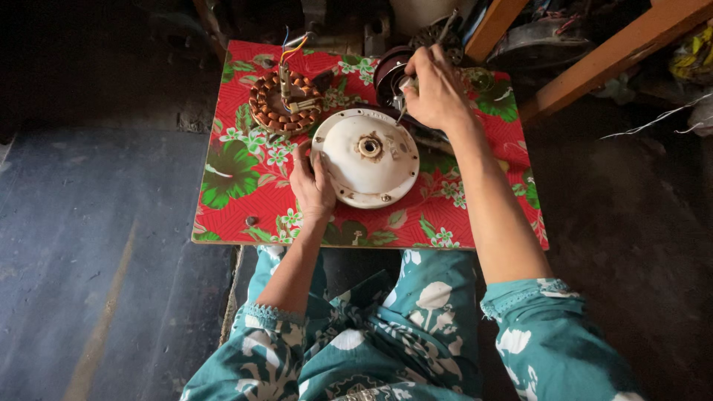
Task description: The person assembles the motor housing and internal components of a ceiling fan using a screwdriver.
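Round cream motor cover [365, 157] with central bearing hole, flat on the red floral board [245, 200]
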